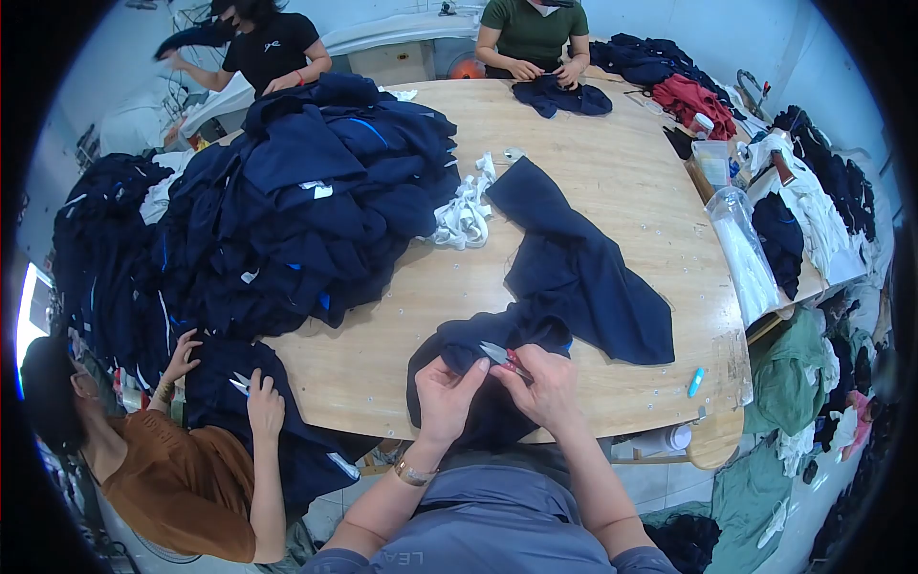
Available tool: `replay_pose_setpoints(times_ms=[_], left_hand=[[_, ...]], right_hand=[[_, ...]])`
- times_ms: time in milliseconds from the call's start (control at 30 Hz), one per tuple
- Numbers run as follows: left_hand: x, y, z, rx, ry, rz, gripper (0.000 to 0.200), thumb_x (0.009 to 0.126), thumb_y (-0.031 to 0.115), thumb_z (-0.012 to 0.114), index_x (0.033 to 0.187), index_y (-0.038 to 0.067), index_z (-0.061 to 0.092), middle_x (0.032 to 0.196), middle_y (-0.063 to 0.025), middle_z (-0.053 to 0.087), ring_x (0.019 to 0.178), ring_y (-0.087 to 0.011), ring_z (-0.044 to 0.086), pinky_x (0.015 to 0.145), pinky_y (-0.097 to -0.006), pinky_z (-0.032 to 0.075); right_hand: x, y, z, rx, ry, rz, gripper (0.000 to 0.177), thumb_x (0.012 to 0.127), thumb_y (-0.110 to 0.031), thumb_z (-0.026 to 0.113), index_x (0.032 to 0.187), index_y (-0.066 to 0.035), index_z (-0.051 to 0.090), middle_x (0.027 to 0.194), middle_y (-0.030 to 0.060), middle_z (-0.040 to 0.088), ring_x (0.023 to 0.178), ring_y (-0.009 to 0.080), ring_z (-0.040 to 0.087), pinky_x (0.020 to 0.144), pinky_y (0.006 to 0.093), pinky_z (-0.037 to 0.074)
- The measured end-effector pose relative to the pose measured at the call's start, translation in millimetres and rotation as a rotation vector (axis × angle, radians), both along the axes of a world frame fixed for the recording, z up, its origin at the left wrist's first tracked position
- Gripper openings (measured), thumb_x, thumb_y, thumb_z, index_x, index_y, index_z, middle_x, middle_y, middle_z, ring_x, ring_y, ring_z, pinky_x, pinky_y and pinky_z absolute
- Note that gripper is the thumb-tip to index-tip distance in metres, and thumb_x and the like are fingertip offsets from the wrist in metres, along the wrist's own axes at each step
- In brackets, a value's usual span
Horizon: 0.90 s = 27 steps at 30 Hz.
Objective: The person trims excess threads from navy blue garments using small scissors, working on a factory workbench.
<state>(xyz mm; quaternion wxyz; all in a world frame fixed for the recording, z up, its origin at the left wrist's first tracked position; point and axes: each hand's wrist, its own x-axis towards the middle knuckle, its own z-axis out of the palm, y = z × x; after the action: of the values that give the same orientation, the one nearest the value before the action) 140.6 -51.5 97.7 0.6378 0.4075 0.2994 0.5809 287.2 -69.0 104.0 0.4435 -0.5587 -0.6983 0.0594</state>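
Note:
At the table's near edge, my left hand is closed on the fold of a navy garment, thumb and fingers pinching the cloth. Red-handled thread snips are in my right hand, their metal blades pointing left, close to the pinched cloth and my left fingertips. The garment's lower part hangs over the edge towards my lap. Beyond it, more navy cloth lies stretched across the wooden table. My palms and some fingers are hidden from view.
A tall navy garment pile stands left, beside white scraps. A co-worker in brown holds snips close on my left; two other people work across the table. A turquoise marker lies right. Plastic bags and clothes crowd the right-hand side.

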Motion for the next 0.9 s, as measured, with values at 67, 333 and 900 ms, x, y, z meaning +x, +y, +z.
replay_pose_setpoints(times_ms=[67,333,900], left_hand=[[0.3,-0.4,0.1,0.006,0.01,-0.001,0.011,0.086,-0.004,0.061,0.096,-0.004,0.065,0.094,-0.0062,0.066,0.084,-0.0085,0.06,0.078,-0.0226,0.048],[-0.1,-0.3,1.0,0.0,0.045,-0.004,0.01,0.086,-0.004,0.061,0.095,-0.005,0.065,0.092,-0.0049,0.066,0.082,-0.0068,0.059,0.076,-0.0216,0.047],[-1.5,0.7,4.3,0.002,0.065,-0.006,0.01,0.086,-0.004,0.061,0.095,-0.004,0.065,0.093,-0.0045,0.065,0.083,-0.0067,0.058,0.077,-0.0218,0.047]], right_hand=[[0.1,0.4,-1.0,0.004,0.003,0.0,0.033,0.078,-0.036,0.07,0.07,-0.008,0.055,0.061,0.0068,0.053,0.047,0.0241,0.052,0.044,0.0325,0.038],[1.0,0.5,-1.0,0.004,0.002,0.002,0.033,0.078,-0.035,0.07,0.07,-0.008,0.055,0.06,0.0065,0.052,0.046,0.024,0.051,0.044,0.0324,0.037],[1.4,-1.1,2.5,-0.048,0.092,-0.009,0.031,0.079,-0.031,0.071,0.07,-0.006,0.056,0.06,0.0067,0.053,0.046,0.0229,0.052,0.045,0.0321,0.038]])
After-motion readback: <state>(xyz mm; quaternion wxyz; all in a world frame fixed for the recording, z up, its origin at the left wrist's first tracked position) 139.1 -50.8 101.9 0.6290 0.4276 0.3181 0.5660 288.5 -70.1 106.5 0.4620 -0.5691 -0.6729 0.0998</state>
